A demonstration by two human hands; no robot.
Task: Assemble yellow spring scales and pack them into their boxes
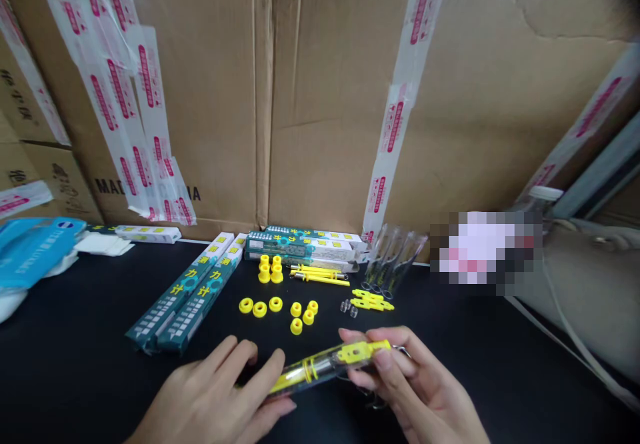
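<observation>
A spring scale (320,367) with a clear tube and yellow inner parts lies slantwise between both hands. My left hand (220,391) is closed round its lower left end. My right hand (407,381) pinches the yellow tab at the other end, where a metal hook pokes out past the fingers. Just beyond sit small yellow caps (296,326), yellow rings (259,309) and taller yellow collars (264,271). Yellow flat tabs (370,301) lie behind my right hand, beside tiny clear pieces (349,307). Thin yellow rods with springs (320,275) rest farther back.
Printed long boxes (195,291) lie at the left, and more boxes (300,247) are stacked at the back. Clear tubes (395,261) lean against a large cardboard carton (320,97). A blue packet (37,251) is far left, a beige bag (590,291) far right.
</observation>
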